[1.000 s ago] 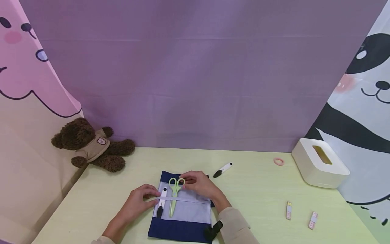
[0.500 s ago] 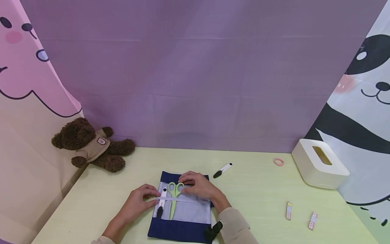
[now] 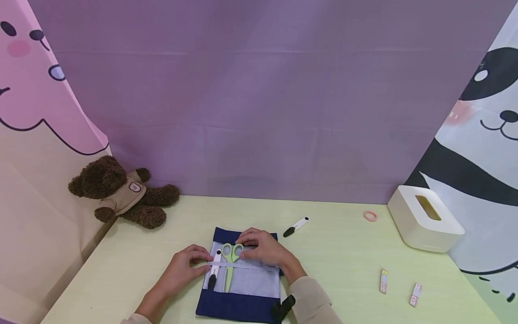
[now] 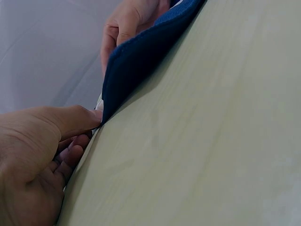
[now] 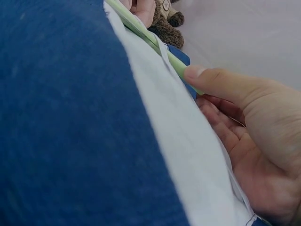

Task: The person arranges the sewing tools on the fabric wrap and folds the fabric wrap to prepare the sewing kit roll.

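Note:
A navy fabric organizer [image 3: 238, 306] with a pale lining lies flat on the table, a thin strap [image 3: 259, 267] running across it. My left hand [image 3: 182, 270] pinches its left edge at the strap's end; in the left wrist view, the thumb [image 4: 87, 117] presses that edge. Green scissors [image 3: 229, 274] sit under the strap, tips toward the lower navy band and handles up. With thumb and fingers, my right hand [image 3: 265, 247] holds their right handle loop; the right wrist view shows the thumb on the green scissors [image 5: 176, 66]. Left of them, a white pen-like tool [image 3: 216, 265] with a black end is strapped in.
A similar white-and-black tool [image 3: 296, 227] lies behind the right hand. Farther right are a pink ring [image 3: 370, 216], two small pink-and-white pieces [image 3: 383, 281] and a white tissue box [image 3: 429, 225]. A brown teddy bear [image 3: 125, 193] lies at the back left.
The scissors have slid down under the strap, toward the lower navy band, with the right hand following slightly. The left hand keeps its place at the organizer's edge.

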`<state>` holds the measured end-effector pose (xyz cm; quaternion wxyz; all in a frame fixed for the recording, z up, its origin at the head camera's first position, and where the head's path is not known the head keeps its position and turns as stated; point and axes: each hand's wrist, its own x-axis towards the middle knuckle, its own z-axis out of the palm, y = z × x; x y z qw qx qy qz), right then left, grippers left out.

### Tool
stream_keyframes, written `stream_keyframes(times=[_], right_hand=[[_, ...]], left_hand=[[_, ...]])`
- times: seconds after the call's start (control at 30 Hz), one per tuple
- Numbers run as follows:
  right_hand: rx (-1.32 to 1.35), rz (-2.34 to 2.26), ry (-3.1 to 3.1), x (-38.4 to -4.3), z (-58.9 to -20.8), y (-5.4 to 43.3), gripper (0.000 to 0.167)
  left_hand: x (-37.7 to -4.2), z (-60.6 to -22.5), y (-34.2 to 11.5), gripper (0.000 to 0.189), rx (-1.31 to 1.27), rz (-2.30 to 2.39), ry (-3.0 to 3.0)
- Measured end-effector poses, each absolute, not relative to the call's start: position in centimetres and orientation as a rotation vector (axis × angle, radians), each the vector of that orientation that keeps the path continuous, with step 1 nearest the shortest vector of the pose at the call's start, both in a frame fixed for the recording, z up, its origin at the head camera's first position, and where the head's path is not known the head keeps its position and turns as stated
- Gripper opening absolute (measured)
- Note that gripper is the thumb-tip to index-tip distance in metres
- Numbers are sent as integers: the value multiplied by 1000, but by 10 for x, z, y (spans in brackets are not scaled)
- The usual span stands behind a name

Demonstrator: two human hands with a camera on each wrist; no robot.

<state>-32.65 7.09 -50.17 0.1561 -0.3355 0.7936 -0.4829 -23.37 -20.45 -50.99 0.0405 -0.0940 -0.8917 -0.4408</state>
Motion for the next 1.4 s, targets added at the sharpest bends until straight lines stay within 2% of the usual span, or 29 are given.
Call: stream_keyframes(times=[0.5,0.77,1.0,1.13,1.4], right_hand=[[-1019,-1285,2342,-324,-498,72,29],[-948,-1292,2329,-328,-491,74,36],[-913,-1362,2420,-339,-475,109,40],[-753,-1391,2568,-348,-473,140,41],[-233,-1538,2856,-363,-481,190,42]], left_hand=[[-233,-510,-202,14,-252,-1300,-2748],[-235,-509,-201,14,-217,-1287,-2773],[-233,-511,-203,13,-190,-1291,-2780],[-232,-512,-204,13,-203,-1286,-2767],[-234,-513,-203,12,-247,-1285,-2763]])
